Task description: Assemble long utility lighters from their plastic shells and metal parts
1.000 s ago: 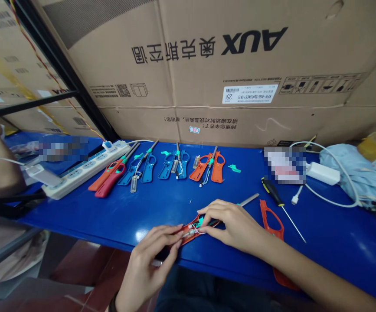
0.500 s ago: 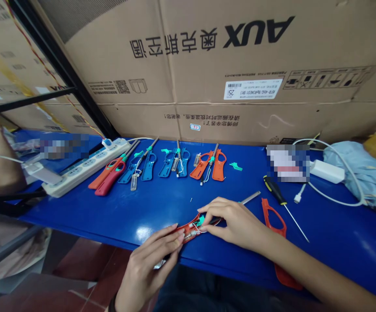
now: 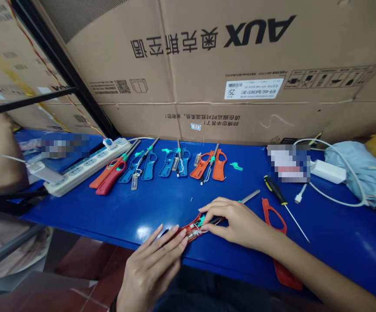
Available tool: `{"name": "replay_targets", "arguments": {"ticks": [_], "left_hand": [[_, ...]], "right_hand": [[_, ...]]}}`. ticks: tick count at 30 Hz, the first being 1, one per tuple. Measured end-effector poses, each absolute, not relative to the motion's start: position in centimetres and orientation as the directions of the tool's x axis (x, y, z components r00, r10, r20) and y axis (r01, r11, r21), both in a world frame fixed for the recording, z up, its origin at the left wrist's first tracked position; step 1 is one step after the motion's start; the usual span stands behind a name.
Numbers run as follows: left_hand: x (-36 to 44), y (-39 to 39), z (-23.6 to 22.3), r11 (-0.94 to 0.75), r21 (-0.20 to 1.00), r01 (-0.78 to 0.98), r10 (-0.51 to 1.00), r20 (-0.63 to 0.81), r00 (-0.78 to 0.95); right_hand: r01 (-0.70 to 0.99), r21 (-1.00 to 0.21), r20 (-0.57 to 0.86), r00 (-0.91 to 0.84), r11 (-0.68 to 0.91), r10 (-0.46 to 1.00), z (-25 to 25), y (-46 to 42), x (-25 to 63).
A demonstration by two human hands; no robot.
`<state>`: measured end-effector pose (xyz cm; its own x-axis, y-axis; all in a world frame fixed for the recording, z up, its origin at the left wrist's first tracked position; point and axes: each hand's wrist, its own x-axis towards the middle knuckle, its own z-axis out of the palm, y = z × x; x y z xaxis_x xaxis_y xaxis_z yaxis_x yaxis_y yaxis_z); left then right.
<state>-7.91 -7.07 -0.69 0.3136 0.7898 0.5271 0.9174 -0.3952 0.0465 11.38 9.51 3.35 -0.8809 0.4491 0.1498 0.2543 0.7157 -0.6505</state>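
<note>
An opened gas lighter with an orange-red half shell lies at the table's front edge, its metal barrel pointing to the back right. Inside it show a green trigger, thin white wires and a clear fuel tank. My left hand holds the handle end, fingers stretched across it. With thumb and index finger, my right hand pinches at the wires by the trigger; what exactly sits between the fingertips is hidden. The matching half shell lies to the right, partly beneath my right forearm.
Behind lie several opened lighters, blue and orange, two closed red ones, and a loose green trigger. A screwdriver, a white charger and cable are at right. A power strip is at left; a cardboard box stands behind.
My left fingers have straightened and spread over the lighter's handle end. My right hand stays almost in place, still pinching near the green trigger.
</note>
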Motion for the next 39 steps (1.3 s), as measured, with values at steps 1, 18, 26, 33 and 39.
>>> {"name": "replay_targets", "arguments": {"ticks": [1, 18, 26, 33, 39], "left_hand": [[-8.0, -7.1, -0.7, -0.4, 0.033, 0.916, 0.792, 0.515, 0.327], [-6.9, -8.8, -1.1, -0.284, -0.04, 0.958, 0.885, 0.374, 0.278], [-6.6, -8.9, -1.1, -0.253, 0.035, 0.967, 0.896, 0.387, 0.22], [-6.3, -7.1, -0.6, -0.234, 0.378, 0.896, 0.805, 0.592, -0.04], [-6.7, -5.8, -0.7, -0.209, 0.402, 0.892, 0.852, 0.522, -0.036]], "right_hand": [[0.252, -0.652, 0.149, -0.882, 0.715, 0.447, 3.3, 9.5, 11.4], [0.243, -0.656, 0.169, -0.875, 0.715, 0.453, 3.1, 9.3, 11.3], [0.239, -0.647, 0.186, -0.872, 0.724, 0.453, 3.1, 9.1, 11.5], [0.223, -0.645, 0.21, -0.868, 0.731, 0.45, 2.9, 9.2, 11.6], [0.2, -0.65, 0.222, -0.872, 0.733, 0.435, 2.5, 9.3, 11.4]]}}
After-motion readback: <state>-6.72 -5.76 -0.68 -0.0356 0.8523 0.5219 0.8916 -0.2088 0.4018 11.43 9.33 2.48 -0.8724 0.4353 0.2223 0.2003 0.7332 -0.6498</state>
